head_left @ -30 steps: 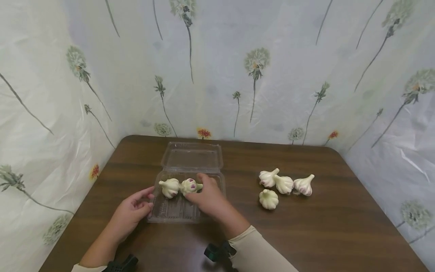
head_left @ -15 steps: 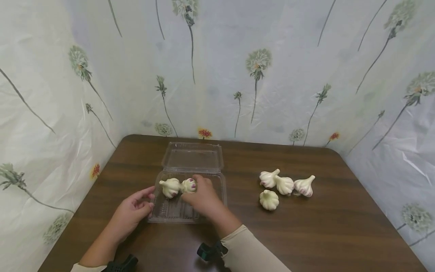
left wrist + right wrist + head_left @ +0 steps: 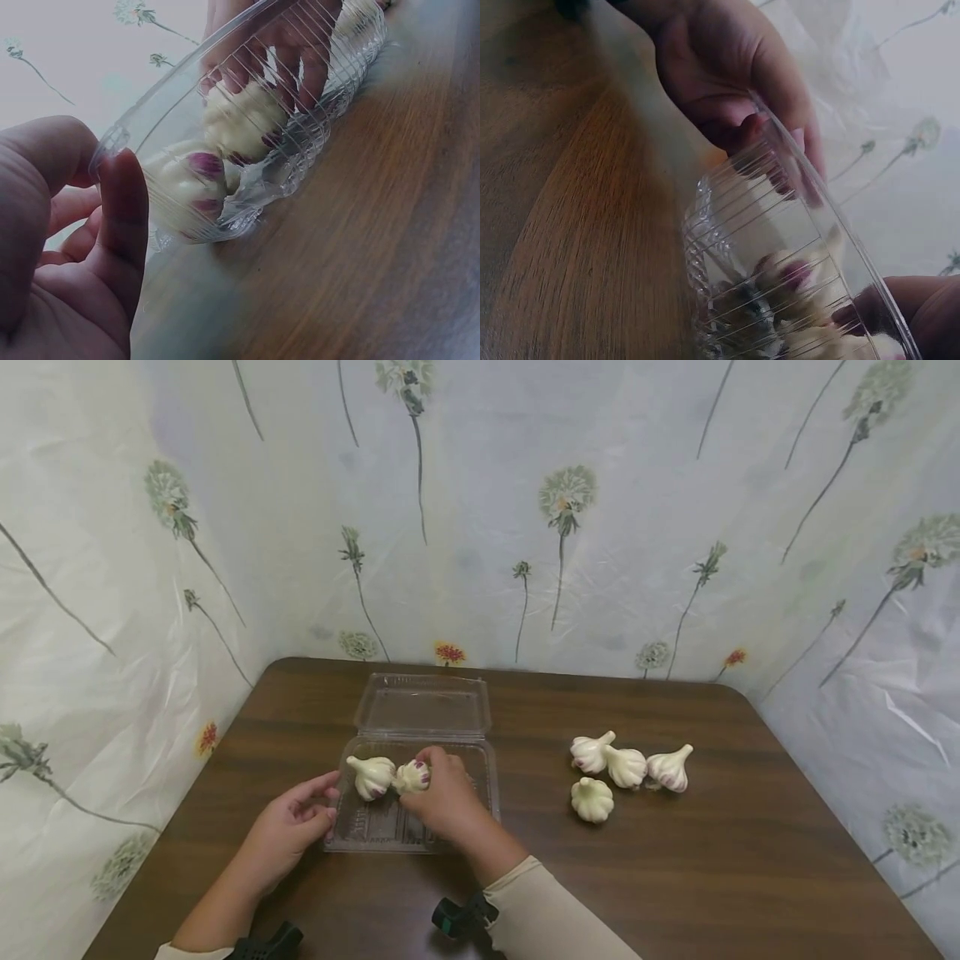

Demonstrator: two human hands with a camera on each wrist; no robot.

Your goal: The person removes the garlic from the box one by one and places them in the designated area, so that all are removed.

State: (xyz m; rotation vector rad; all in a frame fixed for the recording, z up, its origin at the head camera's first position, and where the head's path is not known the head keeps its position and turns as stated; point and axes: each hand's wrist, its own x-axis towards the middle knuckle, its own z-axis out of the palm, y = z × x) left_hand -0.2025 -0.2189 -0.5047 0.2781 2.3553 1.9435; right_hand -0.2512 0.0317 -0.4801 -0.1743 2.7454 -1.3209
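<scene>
A clear plastic clamshell container (image 3: 352, 833) lies with its lid folded back on the table. My left hand (image 3: 281, 831) pinches the container's left rim between thumb and fingers, plain in the left wrist view. Inside, toward the back left, sits one garlic bulb (image 3: 371, 778), its stem pointing left. A second garlic bulb (image 3: 410, 777) with purple streaks lies right beside it, and my right hand (image 3: 450, 797) grips it from the right, hiding its stem. Through the clear wall in the left wrist view, the right fingers (image 3: 311, 79) reach down around the bulb.
Several more garlic bulbs stand to the right: three in a row, among them a middle bulb (image 3: 627, 768), and a single bulb (image 3: 592, 800) nearer the front. The lid (image 3: 422, 706) lies behind the container. A floral sheet (image 3: 480, 527) hangs behind the brown table (image 3: 712, 860).
My right hand has shifted a little left with the second bulb and now covers its stem. The left hand has stayed at the container's rim.
</scene>
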